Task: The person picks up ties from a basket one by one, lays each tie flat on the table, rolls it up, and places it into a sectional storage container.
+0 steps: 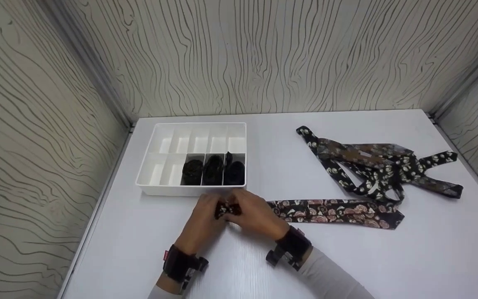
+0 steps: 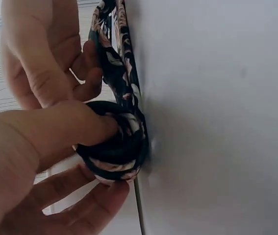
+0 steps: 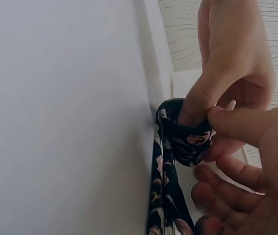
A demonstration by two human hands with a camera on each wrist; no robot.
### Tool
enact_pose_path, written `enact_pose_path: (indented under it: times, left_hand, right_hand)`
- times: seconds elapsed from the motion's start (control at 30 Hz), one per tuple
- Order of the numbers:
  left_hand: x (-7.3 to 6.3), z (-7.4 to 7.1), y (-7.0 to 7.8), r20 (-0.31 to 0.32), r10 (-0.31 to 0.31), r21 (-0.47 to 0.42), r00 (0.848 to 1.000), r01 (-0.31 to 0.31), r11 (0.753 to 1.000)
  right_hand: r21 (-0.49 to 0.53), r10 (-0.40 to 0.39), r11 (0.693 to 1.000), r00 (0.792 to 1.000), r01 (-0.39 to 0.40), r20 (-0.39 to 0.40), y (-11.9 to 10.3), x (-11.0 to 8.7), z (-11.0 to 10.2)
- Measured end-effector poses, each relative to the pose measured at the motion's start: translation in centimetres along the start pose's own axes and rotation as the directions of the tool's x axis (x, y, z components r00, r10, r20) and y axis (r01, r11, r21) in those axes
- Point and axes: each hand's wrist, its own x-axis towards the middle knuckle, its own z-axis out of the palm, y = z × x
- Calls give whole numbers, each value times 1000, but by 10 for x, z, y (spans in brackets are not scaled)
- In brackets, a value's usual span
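- Left hand (image 1: pixel 204 218) pinches a floral tie (image 1: pixel 330 211) by its rolled end.
- Right hand (image 1: pixel 259 212) is right at the roll; gripping or not, I can't tell.
- Tie lies on the table (image 1: pixel 430 257).

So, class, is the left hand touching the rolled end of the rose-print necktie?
Touching. The left wrist view shows it: the left hand has its thumb tucked inside the rolled end of the rose-print necktie, with fingertips against the outside.

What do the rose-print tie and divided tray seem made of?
The rose-print tie looks like soft, matte printed fabric, since it coils and folds; fibre unclear. The divided tray is probably smooth moulded plastic, given its thin, even walls.
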Motion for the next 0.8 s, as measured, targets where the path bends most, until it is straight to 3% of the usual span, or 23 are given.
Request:
enact_pose_path:
  times: [0.1,0.27,0.4,0.53,0.63,0.7,0.8]
  left_hand:
    - [-1,1,-1,14,-8,8,1000,8,1000]
    - [-5,-2,-2,43,34,82,998,-38,996]
    - [-5,-7,1,70,11,57,997,-15,998]
    - [-3,-3,1,106,-3,-40,994,7,999]
    - [-3,1,0,135,-6,-101,991,20,995]
    - [-3,1,1,145,3,-85,989,9,996]
    - [-1,-1,3,137,31,-40,990,-25,999]
  right_hand:
    - [-48,-12,999,1000,12,12,2,0,-2]
    - [-163,-29,986,997,39,68,4,-5,-4]
    - [-198,-46,978,997,57,62,2,-8,-6]
    - [-175,-12,984,999,19,42,7,-11,-5]
    - [-122,41,992,997,-32,71,11,-14,-5]
    - [-113,47,993,995,-37,86,12,-14,-6]
    - [-136,-23,990,997,34,78,13,-15,-7]
